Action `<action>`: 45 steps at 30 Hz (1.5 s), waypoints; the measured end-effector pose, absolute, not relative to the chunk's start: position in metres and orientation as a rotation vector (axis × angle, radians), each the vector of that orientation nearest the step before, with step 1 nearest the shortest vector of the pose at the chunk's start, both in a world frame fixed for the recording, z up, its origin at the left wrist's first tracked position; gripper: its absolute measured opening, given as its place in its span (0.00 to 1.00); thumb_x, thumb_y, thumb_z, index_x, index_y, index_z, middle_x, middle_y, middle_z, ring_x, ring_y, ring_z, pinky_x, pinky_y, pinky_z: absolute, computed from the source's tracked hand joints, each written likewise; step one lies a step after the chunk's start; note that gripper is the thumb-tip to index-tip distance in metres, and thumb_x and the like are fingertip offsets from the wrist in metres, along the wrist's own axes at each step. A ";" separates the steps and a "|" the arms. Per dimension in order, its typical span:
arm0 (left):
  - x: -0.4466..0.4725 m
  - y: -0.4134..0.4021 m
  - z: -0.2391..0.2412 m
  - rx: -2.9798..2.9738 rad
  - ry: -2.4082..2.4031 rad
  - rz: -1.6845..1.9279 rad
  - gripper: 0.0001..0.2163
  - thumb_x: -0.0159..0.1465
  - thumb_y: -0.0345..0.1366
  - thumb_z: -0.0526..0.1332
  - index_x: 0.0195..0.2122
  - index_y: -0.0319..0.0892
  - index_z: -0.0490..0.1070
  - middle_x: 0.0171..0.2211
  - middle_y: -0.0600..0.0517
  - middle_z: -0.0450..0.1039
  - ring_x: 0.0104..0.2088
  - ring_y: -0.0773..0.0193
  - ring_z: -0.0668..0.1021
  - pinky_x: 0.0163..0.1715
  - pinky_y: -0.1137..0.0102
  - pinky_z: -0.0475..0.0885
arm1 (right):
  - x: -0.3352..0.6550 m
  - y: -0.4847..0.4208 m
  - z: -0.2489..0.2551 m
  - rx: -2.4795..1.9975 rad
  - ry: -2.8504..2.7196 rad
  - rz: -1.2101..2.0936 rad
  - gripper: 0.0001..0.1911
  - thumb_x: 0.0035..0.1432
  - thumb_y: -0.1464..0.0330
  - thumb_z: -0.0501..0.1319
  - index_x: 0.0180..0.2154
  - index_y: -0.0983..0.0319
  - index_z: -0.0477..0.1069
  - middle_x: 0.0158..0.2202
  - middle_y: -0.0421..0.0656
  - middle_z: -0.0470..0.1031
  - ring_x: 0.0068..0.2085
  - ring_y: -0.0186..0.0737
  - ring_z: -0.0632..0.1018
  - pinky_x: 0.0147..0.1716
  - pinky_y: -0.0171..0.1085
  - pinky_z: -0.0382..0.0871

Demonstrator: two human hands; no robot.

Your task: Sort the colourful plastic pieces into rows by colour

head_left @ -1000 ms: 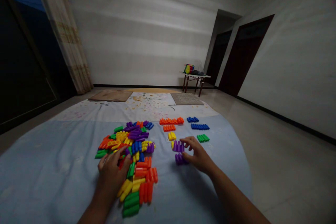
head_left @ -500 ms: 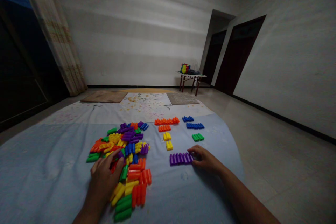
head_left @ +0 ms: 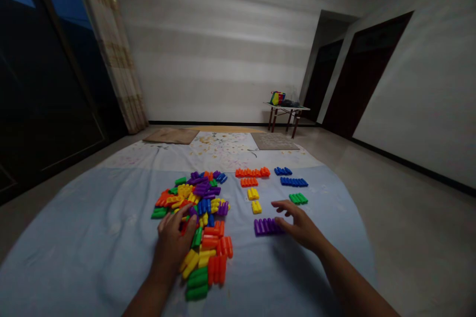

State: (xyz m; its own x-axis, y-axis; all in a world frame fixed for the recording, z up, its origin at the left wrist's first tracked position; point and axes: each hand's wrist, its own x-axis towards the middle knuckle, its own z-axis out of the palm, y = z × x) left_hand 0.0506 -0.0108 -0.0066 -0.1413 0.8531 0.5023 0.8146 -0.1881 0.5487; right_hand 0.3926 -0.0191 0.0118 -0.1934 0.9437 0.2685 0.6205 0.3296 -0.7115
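Right hand (head_left: 301,225) has lifted; purple row (head_left: 267,227) lies lengthwise left-to-right.

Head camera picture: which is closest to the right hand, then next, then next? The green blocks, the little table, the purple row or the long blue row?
1. The purple row: right beside the right hand, on its left.
2. The green blocks: just beyond the hand.
3. The long blue row: farther up the sheet.
4. The little table: by the far wall.
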 end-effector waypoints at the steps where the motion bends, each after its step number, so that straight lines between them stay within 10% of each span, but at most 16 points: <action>1: 0.052 -0.012 -0.006 2.045 1.961 1.264 0.20 0.59 0.49 0.51 0.46 0.43 0.70 0.44 0.47 0.74 0.48 0.55 0.72 0.51 0.59 0.63 | 0.378 -0.020 0.016 -1.317 -1.939 0.610 0.17 0.54 0.68 0.57 0.47 0.58 0.68 0.44 0.46 0.71 0.43 0.40 0.73 0.43 0.41 0.68; 25: 0.030 -0.003 -0.017 2.052 1.942 1.422 0.18 0.63 0.46 0.47 0.42 0.44 0.71 0.41 0.48 0.76 0.44 0.57 0.75 0.52 0.56 0.61 | 0.222 0.010 0.012 -1.185 -2.285 0.512 0.21 0.50 0.70 0.62 0.48 0.61 0.67 0.45 0.48 0.70 0.47 0.45 0.71 0.47 0.43 0.65; 38: 0.025 0.002 -0.024 2.090 1.930 1.477 0.19 0.63 0.46 0.47 0.43 0.41 0.71 0.39 0.46 0.76 0.42 0.56 0.75 0.50 0.57 0.63 | 0.402 -0.010 -0.004 -1.394 -1.850 0.483 0.20 0.50 0.72 0.55 0.47 0.60 0.68 0.46 0.46 0.71 0.37 0.37 0.74 0.32 0.36 0.70; 45: 0.033 -0.002 -0.019 2.176 1.889 1.502 0.18 0.63 0.46 0.46 0.42 0.42 0.70 0.40 0.46 0.76 0.43 0.56 0.75 0.50 0.57 0.63 | 0.445 -0.019 -0.031 -1.557 -1.825 0.493 0.20 0.46 0.74 0.55 0.44 0.62 0.72 0.43 0.47 0.74 0.39 0.40 0.75 0.42 0.40 0.69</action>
